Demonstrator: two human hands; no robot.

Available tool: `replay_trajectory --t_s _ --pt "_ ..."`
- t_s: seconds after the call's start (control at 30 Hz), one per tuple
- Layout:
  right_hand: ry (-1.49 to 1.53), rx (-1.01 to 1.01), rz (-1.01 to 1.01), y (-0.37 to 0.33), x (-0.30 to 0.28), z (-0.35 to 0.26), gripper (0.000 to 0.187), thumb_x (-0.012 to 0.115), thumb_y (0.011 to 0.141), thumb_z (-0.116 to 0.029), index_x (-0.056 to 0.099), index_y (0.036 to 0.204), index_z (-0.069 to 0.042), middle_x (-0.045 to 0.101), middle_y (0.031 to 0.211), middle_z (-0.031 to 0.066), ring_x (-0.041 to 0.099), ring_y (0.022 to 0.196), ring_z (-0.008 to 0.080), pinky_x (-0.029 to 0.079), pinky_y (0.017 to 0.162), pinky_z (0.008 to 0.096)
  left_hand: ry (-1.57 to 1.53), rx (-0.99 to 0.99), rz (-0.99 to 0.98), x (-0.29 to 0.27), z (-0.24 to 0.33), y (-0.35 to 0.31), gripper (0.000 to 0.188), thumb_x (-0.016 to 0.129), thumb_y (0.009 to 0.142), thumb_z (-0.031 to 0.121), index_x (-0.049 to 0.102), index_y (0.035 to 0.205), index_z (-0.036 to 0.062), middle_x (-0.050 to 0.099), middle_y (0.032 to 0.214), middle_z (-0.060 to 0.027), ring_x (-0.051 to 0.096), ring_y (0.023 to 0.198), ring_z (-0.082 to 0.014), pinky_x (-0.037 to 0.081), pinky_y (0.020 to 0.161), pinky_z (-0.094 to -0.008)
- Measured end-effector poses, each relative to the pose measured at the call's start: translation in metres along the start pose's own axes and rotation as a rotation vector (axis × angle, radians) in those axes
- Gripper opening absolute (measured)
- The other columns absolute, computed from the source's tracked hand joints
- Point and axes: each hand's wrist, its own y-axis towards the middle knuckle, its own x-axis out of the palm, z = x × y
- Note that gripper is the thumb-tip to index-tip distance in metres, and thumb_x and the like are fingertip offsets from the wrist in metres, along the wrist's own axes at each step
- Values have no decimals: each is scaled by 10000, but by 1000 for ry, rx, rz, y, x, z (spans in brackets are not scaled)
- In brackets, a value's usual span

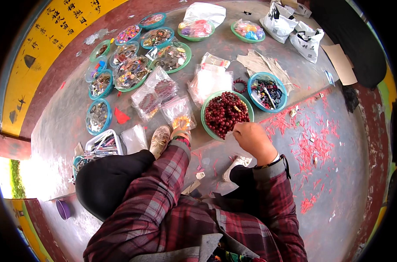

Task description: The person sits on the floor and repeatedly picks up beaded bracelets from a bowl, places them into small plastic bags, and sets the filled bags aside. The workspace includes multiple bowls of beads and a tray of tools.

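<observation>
The grey concrete floor [63, 118] carries a spread of shallow round plastic trays, laid within arm's reach of the seated person. Just above centre sits the green round bowl of dark red beads [225, 112], open side up, no long axis to speak of. The right hand [253, 139] rests at its lower right rim, fingers pinched on something small and pale, too tiny to tell. The left hand [181, 128], left of the bowl, grips a small yellowish bundle above the clear plastic bags [157, 94]

clear plastic packets [157, 94] mid-floor; white bags [290, 26] far right; yellow sign [50, 39] left.
</observation>
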Motion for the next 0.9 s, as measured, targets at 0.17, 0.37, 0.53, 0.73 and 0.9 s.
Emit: replay_trajectory --t_s 0.17,0.37,0.53,0.73,0.9 --pt "90 65 242 -6 -25 33 136 535 772 -163 600 742 -47 588 703 180 567 678 385 448 587 461 265 377 43 0 -4 2 485 467 827 374 544 1050 -51 610 947 -192 597 861 -282 457 691 -399" --pt "111 223 338 -8 -39 44 127 576 746 -161 617 753 -41 587 712 192 569 680 389 449 576 445 201 988 64 10 18 19 448 456 796 314 553 980 -83 594 900 -220 601 793 -331 474 667 -412" --pt "113 248 362 -13 -42 40 121 572 752 -160 621 747 -50 592 707 184 573 675 387 450 577 446 106 630 -475 49 25 -83 319 484 809 235 538 955 -44 580 893 -153 607 778 -256 504 653 -351" --pt "108 187 375 -14 -39 39 128 564 757 -155 615 738 -39 589 701 192 571 676 390 451 590 450 427 369 -1105 71 13 -131 234 481 923 189 524 1063 7 609 939 -61 623 762 -162 537 642 -304" --pt "147 183 332 -13 -38 35 143 557 765 -161 613 742 -32 589 709 198 573 683 386 453 605 451 1032 460 -1278 82 -1 -142 247 546 883 112 516 1111 21 586 1001 -31 564 878 -99 469 782 -249"
